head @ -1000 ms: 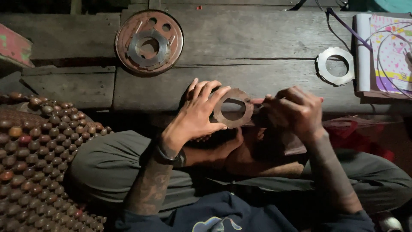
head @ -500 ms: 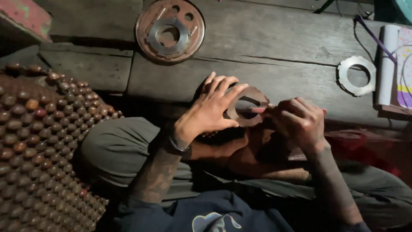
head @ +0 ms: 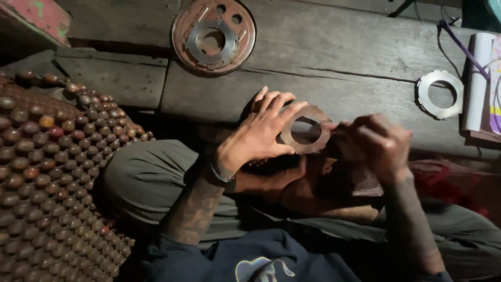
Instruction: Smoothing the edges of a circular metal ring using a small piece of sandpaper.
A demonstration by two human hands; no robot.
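A brown notched ring disc (head: 307, 129) is held up over my lap. My left hand (head: 258, 133) grips its left edge with the fingers spread along the rim. My right hand (head: 374, 146), blurred, is closed against the disc's right edge, apparently pressing something small to it; what that is cannot be made out. Both hands hover above my crossed legs in grey trousers (head: 156, 183).
A round rusty plate with a steel ring on it (head: 214, 35) lies on the wooden planks (head: 334, 57) ahead. A pale metal ring (head: 440, 95) lies to the right, beside a book (head: 482, 83). A beaded wooden seat mat (head: 47, 172) lies at my left.
The view has shifted, so the plate and rings sit further right and closer. My hands stay on the disc; the right hand is rubbing or moving at its edge.
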